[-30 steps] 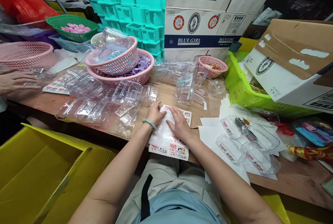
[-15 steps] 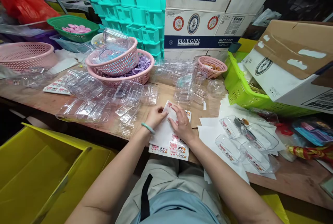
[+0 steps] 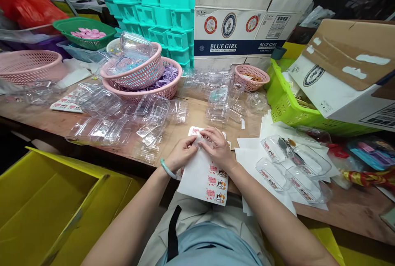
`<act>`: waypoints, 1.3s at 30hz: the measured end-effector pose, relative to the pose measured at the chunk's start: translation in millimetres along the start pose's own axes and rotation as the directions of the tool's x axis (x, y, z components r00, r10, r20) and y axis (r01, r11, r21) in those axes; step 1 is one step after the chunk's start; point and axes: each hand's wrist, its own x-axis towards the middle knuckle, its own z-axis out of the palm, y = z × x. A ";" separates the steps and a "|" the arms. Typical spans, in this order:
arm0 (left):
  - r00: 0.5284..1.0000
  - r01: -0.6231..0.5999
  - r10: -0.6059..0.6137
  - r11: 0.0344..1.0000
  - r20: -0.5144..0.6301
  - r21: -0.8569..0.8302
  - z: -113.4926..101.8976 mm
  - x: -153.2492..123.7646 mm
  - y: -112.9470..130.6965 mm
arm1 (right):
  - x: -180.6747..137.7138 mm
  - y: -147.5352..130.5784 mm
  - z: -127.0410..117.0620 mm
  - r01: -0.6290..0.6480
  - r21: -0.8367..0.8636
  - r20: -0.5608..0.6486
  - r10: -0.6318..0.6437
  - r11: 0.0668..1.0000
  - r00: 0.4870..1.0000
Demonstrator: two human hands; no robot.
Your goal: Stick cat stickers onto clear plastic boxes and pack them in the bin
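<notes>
A sticker sheet (image 3: 196, 181) lies across the table's near edge above my lap. Its left part is plain white, while a column of red lettering and cartoon cats runs down its right side. My left hand (image 3: 182, 151) is closed near the sheet's upper left, thumb and fingers pinching it. Over the upper right, my right hand (image 3: 217, 147) has its fingers curled onto the sheet, thumb close to the left thumb. The fingertips almost meet, and what lies exactly between them is hidden. More printed sheet shows beneath and beyond the hands.
Clear plastic boxes (image 3: 101, 130) cover the table's left. Clear lids with cat stickers (image 3: 271, 173) lie on white paper (image 3: 247, 150) at right. Pink baskets (image 3: 132, 80), teal crates (image 3: 154, 15), beer cartons (image 3: 230, 23) and a lime basket (image 3: 284, 97) stand behind. A yellow bin (image 3: 55, 200) is lower left.
The top sheet has shifted toward my lap and straightened, showing more of its printed right column. Both hands have moved slightly down and come closer together at its upper part.
</notes>
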 end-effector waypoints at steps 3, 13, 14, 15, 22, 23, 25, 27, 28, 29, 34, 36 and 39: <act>0.999 -0.038 0.038 0.998 -0.010 0.049 3.9 -1.7 -4.0 | -1.0 -1.6 -0.8 0.025 -0.009 -0.007 -0.025 1.000 1.000; 0.987 0.103 -0.120 0.983 -0.106 -0.154 12.7 -0.6 -10.3 | 3.7 -2.9 -0.9 -0.330 0.467 -0.287 0.494 0.820 0.821; 0.980 0.112 -0.131 0.985 -0.150 -0.132 11.9 -0.6 -11.5 | 6.2 -0.6 -5.8 -0.333 0.537 -0.355 0.566 0.775 0.744; 0.967 0.097 -0.112 0.992 -0.227 -0.079 11.1 -1.5 -11.7 | 8.2 1.3 -12.2 -0.317 0.569 -0.425 0.601 0.759 0.677; 0.913 -0.163 0.161 0.986 -0.375 0.025 33.7 -16.5 11.4 | -7.9 -12.0 -43.3 0.062 -0.223 -0.278 -0.125 0.973 0.952; 0.960 -0.114 0.064 0.979 -0.274 -0.169 40.6 -15.8 13.1 | -12.9 -16.0 -41.9 0.140 -0.298 -0.168 -0.197 0.944 0.966; 0.986 0.001 -0.083 0.873 -0.146 -0.487 53.2 -11.0 12.8 | -22.0 -22.5 -38.1 0.190 -0.346 -0.040 -0.217 0.919 0.975; 0.977 0.040 -0.162 0.778 -0.140 -0.627 61.9 -3.9 9.8 | -28.7 -25.6 -37.1 0.060 -0.292 -0.065 -0.083 0.954 0.994; 0.974 0.049 -0.180 0.762 -0.138 -0.646 64.6 -0.3 8.4 | -30.9 -25.7 -38.5 -0.059 -0.221 -0.118 0.033 0.974 0.992; 0.974 0.061 -0.185 0.761 -0.127 -0.645 66.5 3.0 7.2 | -32.1 -24.6 -41.4 -0.184 -0.117 -0.151 0.166 0.976 0.974; 0.981 0.117 -0.182 0.840 -0.073 -0.529 68.9 11.8 4.4 | -19.2 4.7 -74.5 -0.465 0.119 -0.080 0.475 0.877 0.876; 0.967 0.138 -0.225 0.854 -0.117 -0.501 69.9 11.8 3.3 | -2.0 28.9 -89.7 -0.471 0.007 -0.273 0.455 0.882 0.848; 0.965 0.136 -0.225 0.865 -0.131 -0.482 73.5 8.8 3.8 | 32.8 72.2 -101.5 -0.498 -0.111 -0.447 0.404 0.860 0.798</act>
